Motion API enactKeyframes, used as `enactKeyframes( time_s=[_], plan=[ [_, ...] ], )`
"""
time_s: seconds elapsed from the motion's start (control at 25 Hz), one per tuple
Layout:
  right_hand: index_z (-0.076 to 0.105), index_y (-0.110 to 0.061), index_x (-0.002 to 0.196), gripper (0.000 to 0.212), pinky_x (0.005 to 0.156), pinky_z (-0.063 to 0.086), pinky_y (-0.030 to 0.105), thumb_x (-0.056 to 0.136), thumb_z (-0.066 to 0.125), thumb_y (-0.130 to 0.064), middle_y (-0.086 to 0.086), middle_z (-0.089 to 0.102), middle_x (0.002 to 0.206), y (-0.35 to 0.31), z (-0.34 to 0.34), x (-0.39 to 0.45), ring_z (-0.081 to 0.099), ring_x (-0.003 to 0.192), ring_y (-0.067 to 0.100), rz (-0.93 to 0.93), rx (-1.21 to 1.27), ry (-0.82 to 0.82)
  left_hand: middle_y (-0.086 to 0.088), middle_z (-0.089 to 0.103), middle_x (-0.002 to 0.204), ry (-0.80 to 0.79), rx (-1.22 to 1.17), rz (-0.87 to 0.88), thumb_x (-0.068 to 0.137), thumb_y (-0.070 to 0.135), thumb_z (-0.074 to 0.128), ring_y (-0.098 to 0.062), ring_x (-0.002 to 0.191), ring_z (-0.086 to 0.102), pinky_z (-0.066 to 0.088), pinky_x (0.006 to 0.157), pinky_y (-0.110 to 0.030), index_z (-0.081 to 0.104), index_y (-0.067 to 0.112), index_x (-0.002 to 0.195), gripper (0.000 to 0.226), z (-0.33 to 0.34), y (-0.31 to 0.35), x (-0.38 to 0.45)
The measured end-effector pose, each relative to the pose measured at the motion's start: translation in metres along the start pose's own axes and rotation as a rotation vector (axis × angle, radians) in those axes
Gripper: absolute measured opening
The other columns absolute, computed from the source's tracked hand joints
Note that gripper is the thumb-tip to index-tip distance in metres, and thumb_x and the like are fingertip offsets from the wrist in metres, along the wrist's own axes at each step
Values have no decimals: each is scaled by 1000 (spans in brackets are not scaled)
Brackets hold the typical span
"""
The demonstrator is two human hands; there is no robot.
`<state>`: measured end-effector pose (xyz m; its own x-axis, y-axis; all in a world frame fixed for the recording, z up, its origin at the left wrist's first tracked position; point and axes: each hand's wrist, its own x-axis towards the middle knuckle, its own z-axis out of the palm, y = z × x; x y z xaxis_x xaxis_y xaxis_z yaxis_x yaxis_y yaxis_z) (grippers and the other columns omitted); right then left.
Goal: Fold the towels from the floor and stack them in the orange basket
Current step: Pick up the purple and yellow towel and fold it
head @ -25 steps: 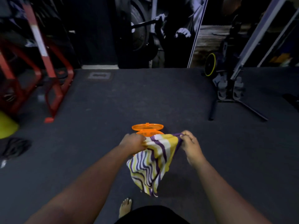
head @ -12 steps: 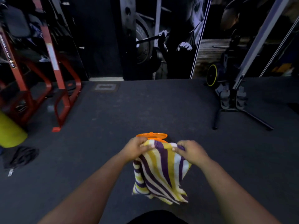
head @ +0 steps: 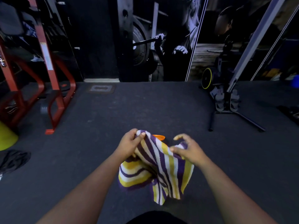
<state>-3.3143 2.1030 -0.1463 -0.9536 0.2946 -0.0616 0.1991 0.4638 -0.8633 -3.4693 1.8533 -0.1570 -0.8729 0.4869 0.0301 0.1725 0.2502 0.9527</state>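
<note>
both hands, left hand (head: pixel 129 145) and right hand (head: pixel 189 151), now farther apart, pinching the striped towel (head: pixel 161 168)

Towel (head: pixel 161 165) between hands, before basket (head: pixel 159 136); rack (head: pixel 48 65) far left.

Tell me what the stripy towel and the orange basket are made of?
The striped towel looks like soft terry cloth, probably cotton: it has a fuzzy matte surface and hangs in loose folds from both hands, left and right. The orange basket looks like smooth, hard plastic, going by its bright even colour and thin rim, though only a sliver shows behind the towel.
</note>
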Motion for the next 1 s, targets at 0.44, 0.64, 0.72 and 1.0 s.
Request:
enactKeyframes(
  time_s=[0.44, 0.64, 0.72, 1.0],
  plan=[
    [51, -21, 92, 16, 63, 43, 37, 101, 48, -34, 2, 63, 80, 5, -4, 19, 60, 76, 30, 199, -371, 389, 0, 70, 103, -169, 1025, -143, 97, 48, 55, -27, 102, 67, 51, 75, -35, 67, 26, 99, 25, -67, -64, -7],
    [50, -14, 89, 21, 67, 46, 40, 101, 48, -30, 4, 60, 81, 15, -13, 22, 59, 77, 28, 322, -89, 480, -3, 61, 61, 245, 199, -414, 87, 55, 74, -21, 59, 62, 43, 55, -29, 57, 13, 67, 49, -92, -80, -20],
    [50, -15, 87, 17, 67, 46, 39, 97, 54, -29, 2, 58, 81, 12, -13, 22, 57, 75, 24, 362, 6, 478, -3, 67, 64, 342, -123, -408, 86, 46, 79, -18, 60, 64, 50, 52, -27, 63, 9, 76, 42, -89, -74, -24],
    [69, -18, 117, 23, 98, 54, 45, 98, 61, -7, 16, 74, 115, -17, 6, 15, 71, 102, 25, 319, 623, 136, -1, 65, 73, 251, -575, -318, 100, 22, 63, -10, 52, 52, 34, 40, -21, 69, 22, 96, 7, -36, -27, -17]
  ],
)
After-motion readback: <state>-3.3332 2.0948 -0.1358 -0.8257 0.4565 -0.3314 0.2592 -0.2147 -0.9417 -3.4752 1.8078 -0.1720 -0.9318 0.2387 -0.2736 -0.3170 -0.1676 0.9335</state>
